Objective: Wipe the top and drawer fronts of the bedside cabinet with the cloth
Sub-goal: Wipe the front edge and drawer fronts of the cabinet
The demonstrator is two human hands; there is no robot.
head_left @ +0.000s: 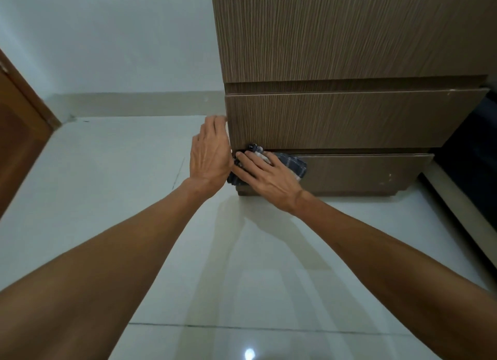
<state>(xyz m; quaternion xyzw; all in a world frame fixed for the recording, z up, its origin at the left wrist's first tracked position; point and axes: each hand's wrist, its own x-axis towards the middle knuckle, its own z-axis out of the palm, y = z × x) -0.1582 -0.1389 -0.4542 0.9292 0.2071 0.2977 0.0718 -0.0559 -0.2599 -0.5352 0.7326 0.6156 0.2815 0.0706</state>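
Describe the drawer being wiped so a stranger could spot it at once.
Find the brown wood-grain cabinet standing on the white floor. Its fronts are stacked; take the lowest drawer, just above the floor. Unlike the drawer above, it has a checked cloth pressed on its left end by the right hand.

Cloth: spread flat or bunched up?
Bunched. The cloth shows crumpled folds around the right hand, which presses it with straight fingers against the bottom drawer front.

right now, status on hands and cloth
Right hand flat, pressing cloth on bottom drawer front, left end. Left hand open against left edge of cabinet. Nothing in the way.
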